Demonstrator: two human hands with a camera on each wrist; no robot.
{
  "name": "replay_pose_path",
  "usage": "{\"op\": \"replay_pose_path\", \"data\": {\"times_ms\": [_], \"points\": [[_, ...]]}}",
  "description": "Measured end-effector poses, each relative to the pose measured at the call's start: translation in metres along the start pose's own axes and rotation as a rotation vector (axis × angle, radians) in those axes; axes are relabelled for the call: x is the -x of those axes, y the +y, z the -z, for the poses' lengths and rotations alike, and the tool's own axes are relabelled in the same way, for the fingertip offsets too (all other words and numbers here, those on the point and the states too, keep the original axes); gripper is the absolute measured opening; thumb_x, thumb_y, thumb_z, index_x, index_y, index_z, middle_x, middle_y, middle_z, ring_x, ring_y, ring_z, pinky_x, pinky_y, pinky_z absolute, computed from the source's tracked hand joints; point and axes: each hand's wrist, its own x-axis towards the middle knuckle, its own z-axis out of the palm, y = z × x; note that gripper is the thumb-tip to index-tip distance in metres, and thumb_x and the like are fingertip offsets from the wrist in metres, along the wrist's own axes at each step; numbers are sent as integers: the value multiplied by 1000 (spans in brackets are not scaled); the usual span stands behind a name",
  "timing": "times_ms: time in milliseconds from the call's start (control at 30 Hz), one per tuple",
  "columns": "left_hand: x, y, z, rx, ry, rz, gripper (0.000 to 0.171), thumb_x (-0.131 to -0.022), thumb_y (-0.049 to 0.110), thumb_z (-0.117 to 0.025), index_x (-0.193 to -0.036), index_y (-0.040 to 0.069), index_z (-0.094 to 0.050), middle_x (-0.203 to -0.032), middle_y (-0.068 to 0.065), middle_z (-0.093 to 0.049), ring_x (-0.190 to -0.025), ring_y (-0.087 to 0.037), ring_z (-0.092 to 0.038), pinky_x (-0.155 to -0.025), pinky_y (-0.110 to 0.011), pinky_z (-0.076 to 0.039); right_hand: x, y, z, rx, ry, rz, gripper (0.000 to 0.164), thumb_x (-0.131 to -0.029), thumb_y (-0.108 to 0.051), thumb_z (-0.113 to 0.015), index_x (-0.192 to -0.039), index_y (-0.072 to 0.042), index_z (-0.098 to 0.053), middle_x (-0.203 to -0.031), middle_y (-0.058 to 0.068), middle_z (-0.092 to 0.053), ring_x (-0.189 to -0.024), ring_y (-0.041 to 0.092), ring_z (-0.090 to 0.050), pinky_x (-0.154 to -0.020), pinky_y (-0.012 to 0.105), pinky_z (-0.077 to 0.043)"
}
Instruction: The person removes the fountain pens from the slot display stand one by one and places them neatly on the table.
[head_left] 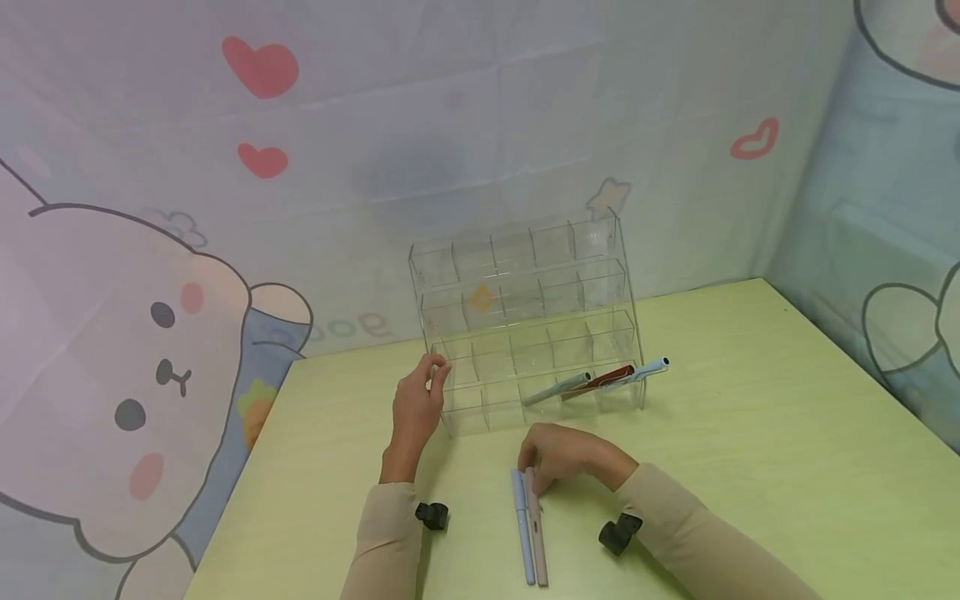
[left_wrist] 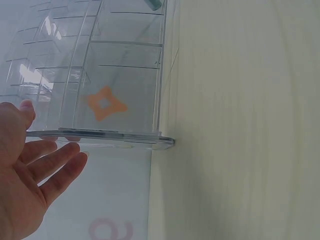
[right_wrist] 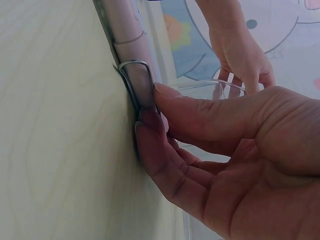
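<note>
A clear acrylic tiered rack [head_left: 528, 271] with small compartments stands on the table. My left hand [head_left: 416, 406] holds its left side panel, thumb on one face and fingers on the other, as the left wrist view shows. In front of the rack, my right hand [head_left: 564, 454] pinches the cap end of a pinkish pen [right_wrist: 134, 50] near its metal clip. The pen lies along the table, with a pale blue pen [head_left: 523, 529] close on its left. In the rack's lowest row lean a grey-green pen [head_left: 557, 390], a dark red pen [head_left: 600, 381] and a light blue pen [head_left: 637, 374].
The yellow-green table [head_left: 735, 433] reaches back to a printed cloth backdrop [head_left: 465, 125] close behind the rack. Another cloth panel [head_left: 862, 250] borders the right side. Small black cameras sit on both wrists.
</note>
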Motion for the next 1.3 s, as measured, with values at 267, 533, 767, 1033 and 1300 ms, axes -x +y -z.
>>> {"op": "replay_pose_path", "data": {"times_ms": [267, 533, 767, 1033, 1300], "points": [[0, 1, 0, -2, 0, 1, 17, -105, 33, -54, -106, 17, -60, -120, -25, -67, -83, -36, -74, -49, -41, -49, 1, 3, 2, 0, -6, 13, 26, -74, 7, -82, -99, 0, -75, -92, 3, -70, -74, 13, -57, -67, 32, -50], [3, 0, -2, -6, 1, 9, 17, -105, 34, -54, -105, 18, -60, -118, -24, -68, -84, -36, -74, -54, -47, -52, 14, 0, 17, -92, 23, 21, 31, -84, -7, -78, -113, 3, -69, -108, 12, -67, -80, 21, -67, -73, 39, -54], [2, 0, -1, 1, -2, 10, 16, -105, 33, -55, -105, 18, -60, -116, -24, -69, -85, -36, -73, -50, -41, -48, 38, -21, 45, -158, 42, 109, 28, -95, -13, -69, -120, 0, -66, -120, 16, -64, -86, 26, -70, -78, 42, -54], [1, 0, -2, -10, 5, 18, 17, -105, 34, -54, -105, 19, -60, -117, -24, -68, -87, -37, -73, -58, -52, -53, 69, -36, 79, -156, 162, 142, 31, -96, -20, -70, -122, -3, -65, -118, 10, -65, -87, 16, -68, -80, 39, -52], [-1, 0, 0, -11, 11, 18, 17, -105, 34, -54, -105, 19, -61, -115, -22, -70, -82, -34, -74, -57, -50, -52, 87, -33, 103, -180, 258, 119, 35, -95, -21, -72, -124, -4, -64, -116, 7, -66, -96, 20, -66, -79, 40, -53]]}}
